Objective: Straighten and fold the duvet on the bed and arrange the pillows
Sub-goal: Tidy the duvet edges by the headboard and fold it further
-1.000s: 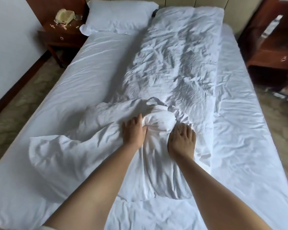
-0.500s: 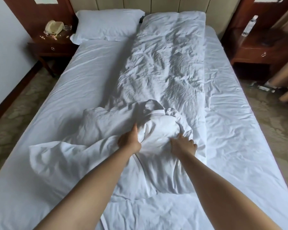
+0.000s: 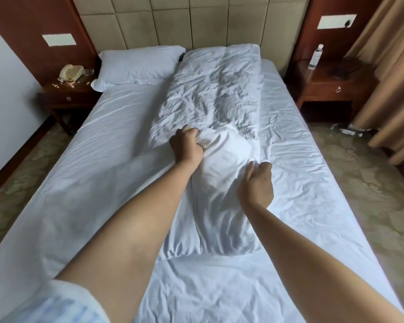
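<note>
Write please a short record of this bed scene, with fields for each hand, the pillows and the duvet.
left hand: grips the far end of the near pillow
right hand: fingers curled at the near pillow's right edge, grip unclear
near pillow: lengthwise, mid-bed
far pillow: flat at the headboard, left side
duvet: wrinkled, folded in a long strip down the middle
bottle: upright on the right nightstand

Bare sheet [image 3: 91, 173] lies left of the duvet [image 3: 210, 94]; right strip seemingly narrower.
</note>
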Available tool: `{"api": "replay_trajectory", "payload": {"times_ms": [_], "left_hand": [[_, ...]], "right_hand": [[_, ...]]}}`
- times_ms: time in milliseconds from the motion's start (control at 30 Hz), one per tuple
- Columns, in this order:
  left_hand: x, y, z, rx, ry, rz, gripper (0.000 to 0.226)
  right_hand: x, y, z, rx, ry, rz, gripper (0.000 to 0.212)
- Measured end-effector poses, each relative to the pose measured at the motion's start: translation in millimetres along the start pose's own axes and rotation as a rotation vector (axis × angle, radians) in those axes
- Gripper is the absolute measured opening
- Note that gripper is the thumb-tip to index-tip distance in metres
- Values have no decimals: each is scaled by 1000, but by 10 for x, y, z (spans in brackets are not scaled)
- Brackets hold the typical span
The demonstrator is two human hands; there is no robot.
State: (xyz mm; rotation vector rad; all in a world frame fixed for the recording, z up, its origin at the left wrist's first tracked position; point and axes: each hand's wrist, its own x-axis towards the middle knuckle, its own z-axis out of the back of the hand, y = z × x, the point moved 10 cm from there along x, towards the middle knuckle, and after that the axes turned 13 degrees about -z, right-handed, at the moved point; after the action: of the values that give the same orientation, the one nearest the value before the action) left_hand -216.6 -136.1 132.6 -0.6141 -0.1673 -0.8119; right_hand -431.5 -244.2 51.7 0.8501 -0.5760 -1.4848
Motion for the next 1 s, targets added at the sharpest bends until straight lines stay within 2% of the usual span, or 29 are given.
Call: {"api": "replay_trajectory", "payload": {"times_ms": [100,200,300,400,467,567,667,733,800,900,1000], "left_hand": [[-178,-94,-565,136,158,-76,44],[-538,229,-867,352,236,-13,49],[-939,733,-895,438,249,237,40],[-1157,1000,-816,444,301,381,31],[-1184,1054,-802,400,368,325,39],[-1206,1112,-751,202,430,157,52],[-1285,1255,-569,82,483,28,64],[-1371,1449,-466,180,574,-4,73],[-1458,1726,-374,267,655,24,83],[-1651,2144,-385,283,849,94,104],[-1698,2355,-412,268,978,73,119]], "right_hand": [[191,-496,-282,-267,150,-162,41],[177,-857,-554,-546,340,-230,39],[77,-709,-648,-597,294,-7,47],[-222,-225,-762,-434,206,394,58],[-446,62,-839,-333,219,579,64],[-713,357,-912,-303,223,763,57],[-967,507,-1096,-357,268,835,51],[-1122,544,-1286,-494,317,842,53],[-1234,500,-1534,-677,440,817,54],[-1421,498,-1829,-901,496,897,69],[-1635,462,-2098,-992,538,913,82]]}}
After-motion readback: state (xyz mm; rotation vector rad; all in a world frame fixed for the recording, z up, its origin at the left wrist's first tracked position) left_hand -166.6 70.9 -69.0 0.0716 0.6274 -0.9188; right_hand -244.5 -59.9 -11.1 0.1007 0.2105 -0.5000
